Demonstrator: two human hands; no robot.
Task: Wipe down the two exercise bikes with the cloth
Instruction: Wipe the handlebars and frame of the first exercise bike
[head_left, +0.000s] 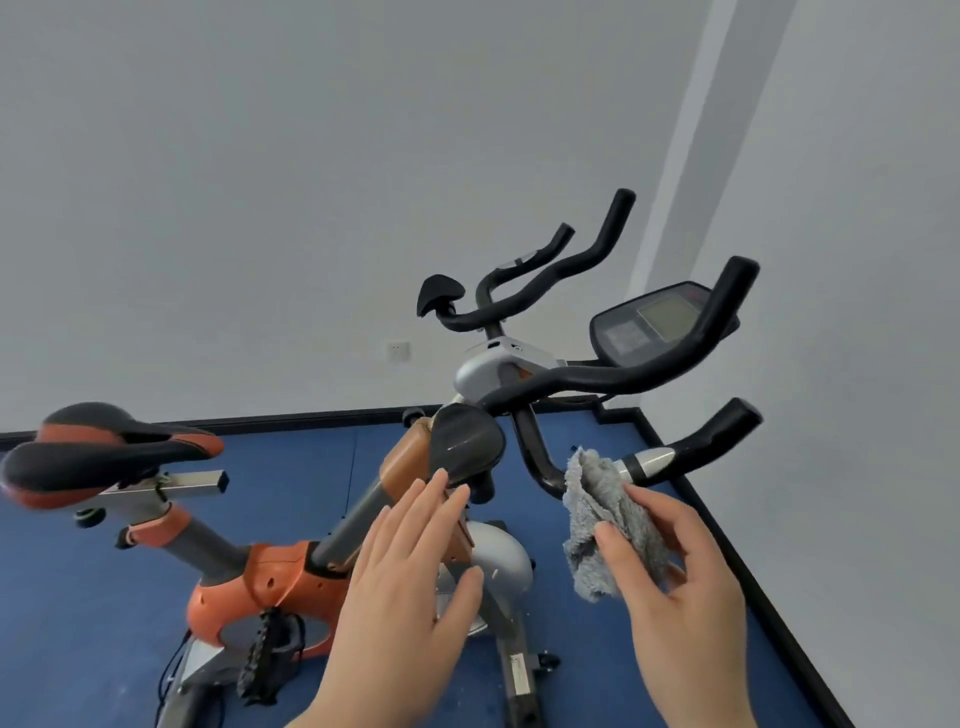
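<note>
I see my right hand (680, 566) at the lower right, pinching a fluffy grey cloth (608, 525) between thumb and fingers. The cloth touches the curved black handlebar (535, 452) of the orange bike (270, 577). My left hand (410, 571) is flat with straight fingers, low in the middle, holding nothing. The padded seat (98, 447) sits at the left.
</note>
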